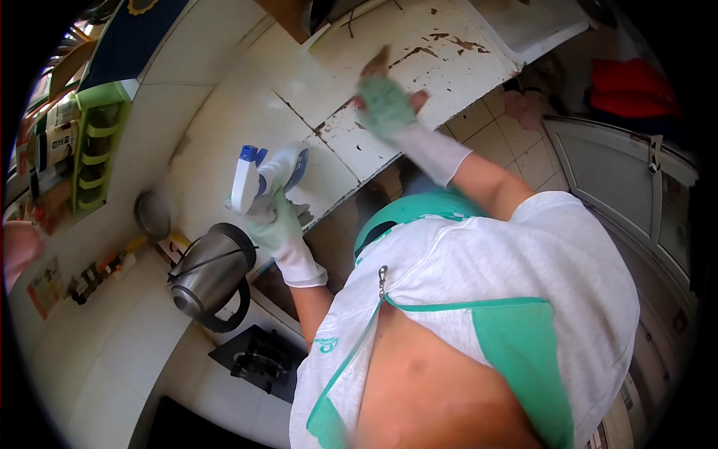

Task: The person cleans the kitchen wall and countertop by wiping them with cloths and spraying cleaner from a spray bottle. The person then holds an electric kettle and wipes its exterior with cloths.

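A white spray bottle (286, 166) with a blue nozzle tilts above the counter at the left. My left hand (277, 228), in a pale green glove with a white cuff, is closed around its trigger head. Some greyish material shows beside those fingers. Over the stained white tiled counter (258, 120) is my right hand (387, 106), gloved the same way and smeared by motion. Reddish-brown patches show at its finger ends; whether it holds anything I cannot make out.
A steel kettle (213, 271) stands close to my left wrist, with a black gas burner (258, 359) below it. A green rack (101, 146) is on the left wall. At the upper right, a sink (527, 26) borders the counter; a cabinet door (613, 168) is lower right.
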{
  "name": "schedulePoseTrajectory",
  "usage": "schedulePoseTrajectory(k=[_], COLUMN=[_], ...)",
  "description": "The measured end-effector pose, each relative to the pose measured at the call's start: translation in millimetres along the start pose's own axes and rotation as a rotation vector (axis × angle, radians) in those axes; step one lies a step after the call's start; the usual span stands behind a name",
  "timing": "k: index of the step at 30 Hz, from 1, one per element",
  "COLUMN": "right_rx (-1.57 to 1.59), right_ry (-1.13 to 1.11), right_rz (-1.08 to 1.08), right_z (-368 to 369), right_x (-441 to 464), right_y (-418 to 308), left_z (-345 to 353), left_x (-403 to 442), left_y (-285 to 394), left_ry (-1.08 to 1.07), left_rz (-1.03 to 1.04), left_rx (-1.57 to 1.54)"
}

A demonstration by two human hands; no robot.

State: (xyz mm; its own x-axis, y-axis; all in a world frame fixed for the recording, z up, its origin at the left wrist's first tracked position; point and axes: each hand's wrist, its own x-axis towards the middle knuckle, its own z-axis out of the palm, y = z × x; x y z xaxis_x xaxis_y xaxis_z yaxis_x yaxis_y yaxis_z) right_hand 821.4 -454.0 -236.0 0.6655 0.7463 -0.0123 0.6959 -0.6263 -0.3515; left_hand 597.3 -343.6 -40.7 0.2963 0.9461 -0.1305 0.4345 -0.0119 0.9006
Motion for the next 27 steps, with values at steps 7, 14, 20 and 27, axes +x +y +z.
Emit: schedulePoseTrajectory(k=[7,14,20,27], right_rx=[0.424,-0.317,-0.3,-0.28], right_ry=[-0.123,-0.443,0.21,0.39], right_rz=[-0.365,0.095,0.237,0.462], right_z=[-1.5,-144.4,-101.2,-93.5], right_x=[-59.5,-20.2,22.7,85.0], right_y=[-56.6,83.5,257.0,208.3], left_z=[-6.3,10.1,29.8,61.1], left_x=[17.2,10.2,1.4,0.6], left_y=[-21.5,0.6,23.0,43.0], left_ry=[-0.061,-0.034,-0.036,-0.108], left_rz=[0.078,0.066,-0.033,0.124], left_rx=[-0.015,-0.017,0.005,-0.058])
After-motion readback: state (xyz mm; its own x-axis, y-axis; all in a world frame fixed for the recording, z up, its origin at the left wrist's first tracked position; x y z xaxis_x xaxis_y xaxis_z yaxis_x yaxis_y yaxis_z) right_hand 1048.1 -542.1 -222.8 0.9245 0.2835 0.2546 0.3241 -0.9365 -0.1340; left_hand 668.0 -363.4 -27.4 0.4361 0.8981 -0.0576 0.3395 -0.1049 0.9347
